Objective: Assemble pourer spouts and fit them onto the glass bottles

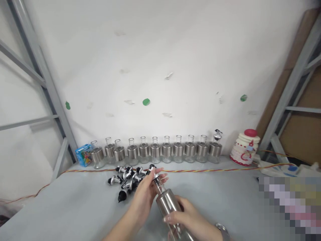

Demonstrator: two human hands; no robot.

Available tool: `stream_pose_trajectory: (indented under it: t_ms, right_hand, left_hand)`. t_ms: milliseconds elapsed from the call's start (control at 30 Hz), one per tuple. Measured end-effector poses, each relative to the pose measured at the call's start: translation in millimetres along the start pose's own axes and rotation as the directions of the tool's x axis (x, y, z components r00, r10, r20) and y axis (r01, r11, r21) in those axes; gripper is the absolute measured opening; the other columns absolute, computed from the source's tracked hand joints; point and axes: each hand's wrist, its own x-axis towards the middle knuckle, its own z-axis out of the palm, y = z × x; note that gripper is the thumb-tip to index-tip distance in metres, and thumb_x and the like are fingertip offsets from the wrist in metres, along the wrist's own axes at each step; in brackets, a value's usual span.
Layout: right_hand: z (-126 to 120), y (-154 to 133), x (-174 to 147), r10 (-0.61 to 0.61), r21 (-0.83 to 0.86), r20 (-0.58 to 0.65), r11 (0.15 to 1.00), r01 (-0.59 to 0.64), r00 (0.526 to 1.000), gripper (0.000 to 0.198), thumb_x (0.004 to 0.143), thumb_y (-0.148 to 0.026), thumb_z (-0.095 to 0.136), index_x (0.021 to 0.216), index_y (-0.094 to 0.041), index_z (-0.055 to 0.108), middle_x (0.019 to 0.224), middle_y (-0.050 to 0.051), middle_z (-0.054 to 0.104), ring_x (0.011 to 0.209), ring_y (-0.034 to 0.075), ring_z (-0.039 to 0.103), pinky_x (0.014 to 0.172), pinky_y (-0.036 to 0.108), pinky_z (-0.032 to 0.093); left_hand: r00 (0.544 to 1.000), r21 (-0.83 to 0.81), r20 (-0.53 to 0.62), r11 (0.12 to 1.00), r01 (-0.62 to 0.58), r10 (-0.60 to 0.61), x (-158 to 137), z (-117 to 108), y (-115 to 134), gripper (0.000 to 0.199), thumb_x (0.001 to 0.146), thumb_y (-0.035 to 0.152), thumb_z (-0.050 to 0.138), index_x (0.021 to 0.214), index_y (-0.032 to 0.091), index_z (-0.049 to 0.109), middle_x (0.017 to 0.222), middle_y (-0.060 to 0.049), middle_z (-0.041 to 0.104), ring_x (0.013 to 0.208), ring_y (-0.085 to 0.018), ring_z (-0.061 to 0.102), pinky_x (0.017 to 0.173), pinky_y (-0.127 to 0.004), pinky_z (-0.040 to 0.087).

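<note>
A glass bottle with a brushed-metal sleeve (166,201) is tilted in front of me, its neck pointing up and to the left. Wrapped round its body is my right hand (185,211), with a watch on the wrist. My left hand (147,188) is closed round a silver-and-black pourer stopper (156,176) at the bottle's mouth. How deep the stopper sits in the neck I cannot tell. Beside my left hand lies a heap of loose pourer stoppers (127,183) with black tips.
Several matching bottles (155,151) stand in a row along the white wall. The rightmost bottle (215,150) carries a pourer. A blue box (84,155) is at the left end, a cream jar with a red lid (244,149) at the right. A twisted cord (200,171) crosses the grey table.
</note>
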Motion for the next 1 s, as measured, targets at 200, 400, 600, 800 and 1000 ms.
stream_pose_trajectory:
  t_ms: [200,400,600,800,1000]
  right_hand:
    - [-11.6,-3.1,-7.2,0.220,0.325,0.334,0.886,-0.331,0.916,0.052,0.070,-0.045,0.043,0.108,-0.009,0.047,0.062,0.005,0.062,0.054,0.017,0.062,0.056,0.026,0.044]
    - [-17.4,-2.5,-6.7,0.172,0.338,0.451,0.875,-0.346,0.876,0.052,0.069,-0.043,0.042,0.106,-0.008,0.052,0.061,0.006,0.064,0.054,0.016,0.062,0.053,0.022,0.040]
    - [-16.5,-1.8,-6.0,0.223,0.331,0.412,0.867,-0.373,0.884,0.044,0.069,-0.043,0.042,0.081,-0.006,0.060,0.063,0.008,0.064,0.055,0.016,0.061,0.057,0.024,0.042]
    - [-16.0,-1.7,-2.3,0.294,0.306,0.404,0.849,-0.431,0.866,0.042,0.069,-0.044,0.041,0.073,-0.006,0.060,0.058,0.010,0.063,0.052,0.015,0.060,0.053,0.022,0.042]
    - [-7.8,-9.0,-8.6,0.287,0.340,0.372,0.843,-0.417,0.883,0.041,0.068,-0.039,0.039,0.090,-0.009,0.056,0.054,0.006,0.062,0.045,0.012,0.056,0.046,0.018,0.039]
  left_hand:
    - [0.976,0.401,0.033,0.892,-0.210,0.215,2.2,-1.1,-10.4,0.039,0.071,0.033,0.062,0.106,0.018,0.053,0.106,-0.008,0.061,0.102,-0.023,0.053,0.079,-0.029,0.043]
    - [0.979,0.544,0.030,0.818,-0.186,0.202,-5.9,1.9,-10.0,0.039,0.075,0.043,0.053,0.107,0.020,0.049,0.103,-0.008,0.061,0.096,-0.024,0.053,0.050,-0.022,0.044]
    - [0.927,0.768,0.044,0.581,-0.270,0.372,-8.0,-1.6,-6.9,0.029,0.079,0.043,0.046,0.092,0.019,0.056,0.085,-0.006,0.062,0.083,-0.023,0.054,0.075,-0.031,0.037]
    - [0.909,0.801,0.019,0.538,-0.263,0.416,-6.2,-5.8,-10.7,0.026,0.079,0.044,0.045,0.075,0.021,0.056,0.072,-0.004,0.059,0.071,-0.022,0.052,0.066,-0.027,0.034]
    - [0.912,0.789,-0.009,0.563,-0.245,0.409,-8.5,-3.2,-19.2,0.026,0.082,0.042,0.040,0.076,0.021,0.053,0.073,-0.004,0.061,0.072,-0.021,0.053,0.065,-0.026,0.034]
